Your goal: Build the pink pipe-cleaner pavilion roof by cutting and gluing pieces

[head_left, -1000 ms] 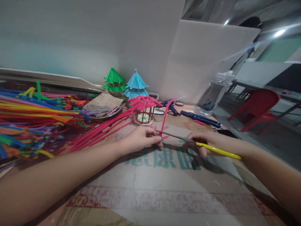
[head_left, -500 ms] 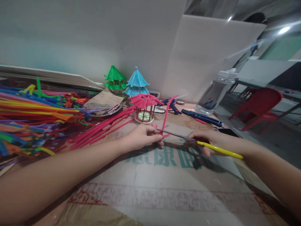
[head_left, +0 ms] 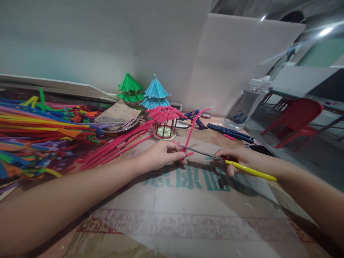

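Observation:
My left hand [head_left: 168, 154] is closed in a pinch on a long pink pipe cleaner [head_left: 191, 130], which rises from the fingertips and bends to the right. Short pink bits poke out around those fingers. In my right hand [head_left: 231, 159] is a pair of scissors [head_left: 249, 170] with a yellow handle. Their metal blades reach left across the pipe cleaner, right beside my left fingertips. Just behind my left hand stands a small pavilion model [head_left: 165, 123] with a pink roof, brown posts and a pale round base. Pink pipe cleaners [head_left: 118, 147] lie in a bundle to its left.
Green [head_left: 130, 87] and blue [head_left: 155, 92] tiered roof models stand at the back. Colourful pipe cleaners [head_left: 40, 125] heap up on the left. A plate [head_left: 129, 127] holds cardboard. Toward the right are a glue gun [head_left: 200, 123], a utility knife [head_left: 231, 133] and a clear bottle [head_left: 245, 104].
Both hands stay almost in place. The upper end of the pink pipe cleaner has tipped to the right, and the scissor blades still lie across it.

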Demonstrator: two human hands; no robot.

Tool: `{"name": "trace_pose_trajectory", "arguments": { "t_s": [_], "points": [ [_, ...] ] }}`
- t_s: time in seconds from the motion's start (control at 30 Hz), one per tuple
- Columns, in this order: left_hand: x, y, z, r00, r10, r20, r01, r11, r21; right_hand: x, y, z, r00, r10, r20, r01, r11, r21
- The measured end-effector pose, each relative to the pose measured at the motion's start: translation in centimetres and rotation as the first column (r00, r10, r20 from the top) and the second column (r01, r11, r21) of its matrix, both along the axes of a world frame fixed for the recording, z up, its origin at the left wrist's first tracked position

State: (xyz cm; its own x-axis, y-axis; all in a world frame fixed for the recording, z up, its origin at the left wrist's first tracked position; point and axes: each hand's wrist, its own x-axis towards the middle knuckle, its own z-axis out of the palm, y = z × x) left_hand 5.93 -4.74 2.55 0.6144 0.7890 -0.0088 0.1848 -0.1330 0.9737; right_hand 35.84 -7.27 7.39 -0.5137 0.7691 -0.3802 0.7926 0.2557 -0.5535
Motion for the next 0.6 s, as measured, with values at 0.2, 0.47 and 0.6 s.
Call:
{"name": "trace_pose_trajectory", "arguments": {
  "t_s": [0.2, 0.47, 0.6],
  "points": [
    [0.0, 0.3, -0.3, 1.000, 0.004, 0.024, -0.004, 1.000, -0.016, -0.1, 0.1, -0.4, 1.000, -0.001, -0.003, 0.001, 0.999, 0.040],
    [-0.1, 0.5, -0.4, 0.996, 0.091, -0.012, -0.089, 0.992, 0.092, 0.4, 0.8, -0.6, 0.995, -0.024, -0.095, 0.041, 0.982, 0.184],
    [-0.2, 0.6, -0.3, 0.962, 0.256, -0.092, -0.232, 0.948, 0.217, -0.8, -0.1, -0.4, 1.000, 0.022, 0.003, -0.022, 0.989, 0.143]
  ]
}}
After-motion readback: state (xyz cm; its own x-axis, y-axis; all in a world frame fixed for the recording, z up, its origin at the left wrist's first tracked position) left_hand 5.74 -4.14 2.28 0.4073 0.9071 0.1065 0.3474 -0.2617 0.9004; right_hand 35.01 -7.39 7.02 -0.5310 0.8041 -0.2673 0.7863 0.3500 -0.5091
